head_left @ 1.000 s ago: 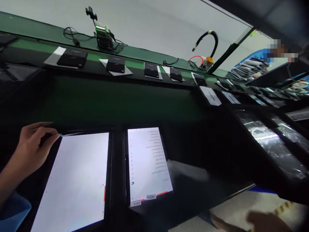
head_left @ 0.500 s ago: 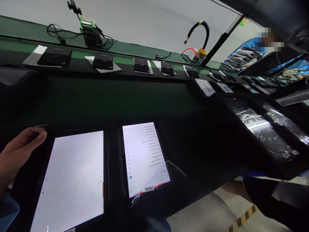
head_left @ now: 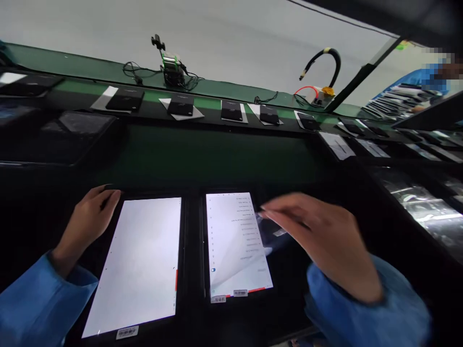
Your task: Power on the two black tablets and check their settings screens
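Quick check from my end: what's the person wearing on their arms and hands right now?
Both arms are in loose bright blue long sleeves, the left sleeve and the right sleeve ending at the wrists. The left hand and right hand are bare: no gloves, rings, watch or wrist strap show. The right hand is motion-blurred.

Two tablets lie side by side on the near desk [head_left: 224, 159]: the larger tablet [head_left: 139, 262] left, the smaller tablet [head_left: 237, 243] right. A row of phones [head_left: 231, 111] lies behind.
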The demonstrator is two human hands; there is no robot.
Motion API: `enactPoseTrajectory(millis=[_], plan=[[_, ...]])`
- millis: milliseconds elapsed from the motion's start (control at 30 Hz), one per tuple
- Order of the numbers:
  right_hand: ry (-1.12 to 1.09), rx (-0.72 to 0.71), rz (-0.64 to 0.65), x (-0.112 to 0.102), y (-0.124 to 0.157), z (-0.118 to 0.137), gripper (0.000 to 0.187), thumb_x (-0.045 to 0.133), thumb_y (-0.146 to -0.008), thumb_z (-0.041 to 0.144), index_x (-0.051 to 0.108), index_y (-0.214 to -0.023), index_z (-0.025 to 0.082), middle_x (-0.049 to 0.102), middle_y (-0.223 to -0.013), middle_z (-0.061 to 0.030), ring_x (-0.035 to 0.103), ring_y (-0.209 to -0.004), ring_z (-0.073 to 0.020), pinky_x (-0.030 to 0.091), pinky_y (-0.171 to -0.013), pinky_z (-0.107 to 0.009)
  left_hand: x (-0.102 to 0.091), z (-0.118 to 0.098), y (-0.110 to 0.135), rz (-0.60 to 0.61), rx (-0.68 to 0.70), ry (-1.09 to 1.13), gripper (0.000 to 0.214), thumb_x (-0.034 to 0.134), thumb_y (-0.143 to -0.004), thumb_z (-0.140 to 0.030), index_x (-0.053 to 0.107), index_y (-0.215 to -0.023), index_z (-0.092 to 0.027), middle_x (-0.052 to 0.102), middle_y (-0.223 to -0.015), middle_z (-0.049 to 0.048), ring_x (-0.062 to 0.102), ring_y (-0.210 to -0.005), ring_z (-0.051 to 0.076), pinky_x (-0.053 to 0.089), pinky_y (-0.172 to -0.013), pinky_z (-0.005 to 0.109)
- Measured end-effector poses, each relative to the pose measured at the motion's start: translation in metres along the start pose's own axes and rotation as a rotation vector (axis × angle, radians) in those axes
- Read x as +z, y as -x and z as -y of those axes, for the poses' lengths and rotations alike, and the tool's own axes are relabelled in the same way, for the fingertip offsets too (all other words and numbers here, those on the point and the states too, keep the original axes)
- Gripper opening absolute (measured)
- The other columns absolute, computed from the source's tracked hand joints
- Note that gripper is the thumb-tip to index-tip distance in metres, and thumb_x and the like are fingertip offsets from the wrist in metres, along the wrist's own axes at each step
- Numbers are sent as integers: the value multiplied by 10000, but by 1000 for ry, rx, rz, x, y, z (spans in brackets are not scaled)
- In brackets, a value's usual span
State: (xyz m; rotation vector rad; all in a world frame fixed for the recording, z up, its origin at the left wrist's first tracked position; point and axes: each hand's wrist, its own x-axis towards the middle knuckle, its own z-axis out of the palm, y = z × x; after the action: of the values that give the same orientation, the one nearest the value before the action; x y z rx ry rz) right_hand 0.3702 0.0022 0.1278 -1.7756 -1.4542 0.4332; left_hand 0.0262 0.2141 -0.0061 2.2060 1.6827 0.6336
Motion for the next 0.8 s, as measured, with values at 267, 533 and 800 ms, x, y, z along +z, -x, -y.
enactPoseTrajectory(millis=[267,533,800], plan=[[30,-224,234,109,-114,-31,68,602,-763,202,587,-697,208,648,-904,-10,612,-882,-164,486,-836,-329,4,5,2,-34,76,159,334,457,-857,-466,614,-940,-183,488,-1195,67,504,-1099,221,401,-995,371],[303,217,115,46,-67,-121,526,457,-806,581,502,-1205,241,488,-1294,-136,408,-1235,-333,298,-1032,-507,8,1,-3,-48,116,270,159,541,-845,-352,602,-812,-209,464,-1218,56,472,-1147,228,429,-979,398],[163,628,133,52,-44,-147,774,323,-790,713,170,-1419,289,265,-1454,-129,246,-1345,-241,309,-1026,-388,-36,-41,81,-76,397,187,100,548,-846,-172,595,-797,-245,446,-1233,20,316,-1291,265,313,-1076,507]])
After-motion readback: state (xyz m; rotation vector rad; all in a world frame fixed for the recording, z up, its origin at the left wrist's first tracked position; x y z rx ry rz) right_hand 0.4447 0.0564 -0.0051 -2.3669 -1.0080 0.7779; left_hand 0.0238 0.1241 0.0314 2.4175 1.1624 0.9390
